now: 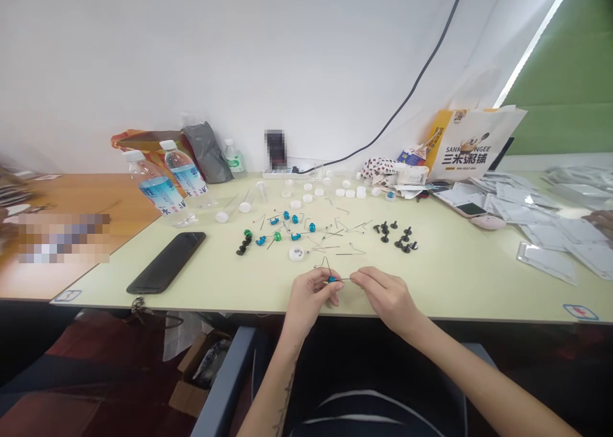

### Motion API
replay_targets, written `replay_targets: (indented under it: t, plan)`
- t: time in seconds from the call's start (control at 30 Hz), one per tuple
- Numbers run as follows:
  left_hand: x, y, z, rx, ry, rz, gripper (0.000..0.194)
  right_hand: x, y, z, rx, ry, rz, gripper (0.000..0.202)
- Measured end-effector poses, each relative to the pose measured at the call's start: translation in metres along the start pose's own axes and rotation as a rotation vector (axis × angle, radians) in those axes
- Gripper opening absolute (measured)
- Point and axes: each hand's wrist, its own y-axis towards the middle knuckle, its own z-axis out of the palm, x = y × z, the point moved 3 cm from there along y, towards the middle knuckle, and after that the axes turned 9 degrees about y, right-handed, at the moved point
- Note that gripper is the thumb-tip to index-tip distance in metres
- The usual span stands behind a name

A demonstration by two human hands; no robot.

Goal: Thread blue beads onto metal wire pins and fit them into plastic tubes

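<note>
My left hand (pixel 310 296) pinches a small blue plastic part (pixel 332 280) just above the table's front edge. A bent metal wire (pixel 327 263) rises beyond those fingertips. Thumb and fingers of my right hand (pixel 385 296) are closed on the end of a thin straight wire (pixel 343 279), which runs across to the blue part. Beyond both hands lie more blue parts (pixel 312 227), a green part (pixel 278 236), loose bent wires (pixel 352 252) and a round white cap (pixel 296 253) with tiny pieces in it. Black knob-like parts (pixel 407 248) are grouped to the right.
A dark phone (pixel 166 262) and two water bottles (pixel 158 188) are on the left. White-capped clear tubes (pixel 245 207) and white caps (pixel 308 198) stand further back. At right are a paper bag (pixel 462 144), a pink mouse (pixel 488 222) and flat white packets (pixel 546 263).
</note>
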Motion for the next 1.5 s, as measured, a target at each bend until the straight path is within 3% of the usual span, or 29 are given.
replay_targets:
  t: [0.43, 0.73, 1.5]
  plan:
    - [0.001, -0.001, -0.001, -0.06, 0.028, 0.013, 0.022, 0.003, 0.003, 0.001, 0.068, -0.031, -0.033, 0.024]
    - [-0.004, -0.002, -0.003, -0.059, -0.062, 0.012, 0.02, 0.014, 0.003, -0.004, 0.095, -0.244, -0.213, 0.043]
    - [-0.001, 0.001, -0.003, -0.011, -0.117, -0.032, 0.018, 0.01, -0.001, -0.003, 0.11, -0.234, -0.188, 0.044]
